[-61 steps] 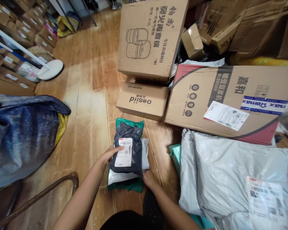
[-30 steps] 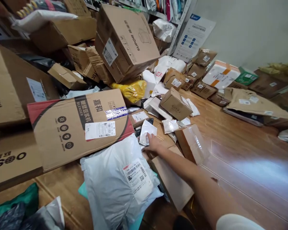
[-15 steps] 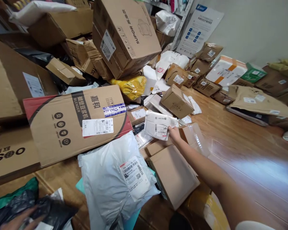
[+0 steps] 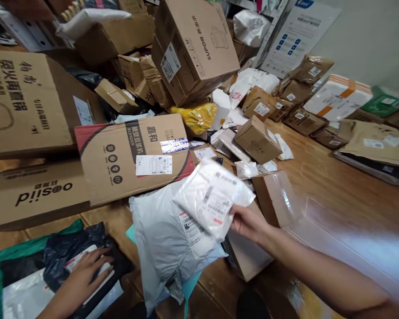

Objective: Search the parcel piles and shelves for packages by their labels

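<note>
My right hand (image 4: 249, 223) grips a small white plastic parcel (image 4: 213, 197) with a printed label, held in the air above a large grey mailer bag (image 4: 166, 248). My left hand (image 4: 83, 277) lies flat, fingers spread, on a black bag parcel (image 4: 69, 259) that tops a small stack with a white mailer (image 4: 20, 297) and a green mailer (image 4: 26, 248) on the wooden floor at lower left.
Big cardboard boxes crowd the left and back: a blender box (image 4: 133, 155), an "oesiid" box (image 4: 36, 195), a SUPOR box (image 4: 196, 44). Small brown boxes (image 4: 257, 139), a yellow bag (image 4: 196, 117) and several parcels line the wall. Bare wooden floor (image 4: 346, 208) lies to the right.
My right hand picked the white parcel from the pile and brought it toward me. The view swung back left, and my left hand now shows on the black bag.
</note>
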### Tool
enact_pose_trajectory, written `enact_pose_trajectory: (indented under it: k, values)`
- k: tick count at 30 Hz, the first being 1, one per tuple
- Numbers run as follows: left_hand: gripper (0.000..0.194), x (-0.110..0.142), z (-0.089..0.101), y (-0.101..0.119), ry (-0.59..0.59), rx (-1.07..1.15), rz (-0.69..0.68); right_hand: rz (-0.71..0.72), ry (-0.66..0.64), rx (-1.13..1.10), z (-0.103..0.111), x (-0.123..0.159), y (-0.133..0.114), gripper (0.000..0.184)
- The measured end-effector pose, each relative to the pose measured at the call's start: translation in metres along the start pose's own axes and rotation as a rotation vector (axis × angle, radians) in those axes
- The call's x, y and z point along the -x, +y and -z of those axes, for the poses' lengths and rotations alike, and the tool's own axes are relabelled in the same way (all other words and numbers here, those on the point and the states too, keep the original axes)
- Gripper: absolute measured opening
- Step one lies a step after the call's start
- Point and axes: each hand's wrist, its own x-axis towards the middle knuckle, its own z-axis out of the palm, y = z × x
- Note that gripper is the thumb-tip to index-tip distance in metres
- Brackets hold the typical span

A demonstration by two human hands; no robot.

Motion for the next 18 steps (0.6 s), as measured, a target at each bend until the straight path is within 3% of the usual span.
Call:
enact_pose_trajectory:
  k: [2, 6, 7, 10, 12, 13, 14, 15, 16, 18]
  values:
    - [0.036, -0.007, 0.019, 0.029, 0.116, 0.099, 0.067, -0.142, 0.029, -0.039, -0.013, 0.009, 0.030, 0.059]
    - [0.040, -0.023, 0.063, 0.112, 0.240, 0.506, 0.052, -0.175, -0.013, -0.139, -0.036, 0.029, 0.080, 0.060]
    - [0.044, -0.028, 0.071, 0.134, 0.204, 0.644, 0.067, -0.208, -0.046, -0.155, -0.041, 0.034, 0.090, 0.056]
    - [0.049, -0.044, 0.080, 0.187, -0.143, 1.110, 0.140, -0.418, -0.212, -0.068, -0.054, 0.051, 0.114, 0.045]
    - [0.057, -0.053, 0.078, 0.205, -0.254, 1.343, 0.196, -0.542, -0.506, 0.220, -0.058, 0.060, 0.118, 0.041]
    - [0.062, -0.056, 0.077, 0.209, -0.251, 1.405, 0.208, -0.515, -0.687, 0.411, -0.060, 0.064, 0.115, 0.036]
    - [0.064, -0.059, 0.076, 0.210, -0.217, 1.429, 0.202, -0.397, -0.840, 0.614, -0.061, 0.066, 0.108, 0.030]
    - [0.063, -0.060, 0.076, 0.209, -0.179, 1.418, 0.175, -0.193, -0.926, 0.815, -0.062, 0.066, 0.099, 0.025]
    - [0.059, -0.060, 0.076, 0.207, -0.148, 1.369, 0.135, 0.074, -0.916, 1.000, -0.062, 0.063, 0.088, 0.023]
    - [0.052, -0.057, 0.073, 0.199, -0.036, 1.186, 0.084, 0.603, -0.636, 1.300, -0.061, 0.049, 0.066, 0.038]
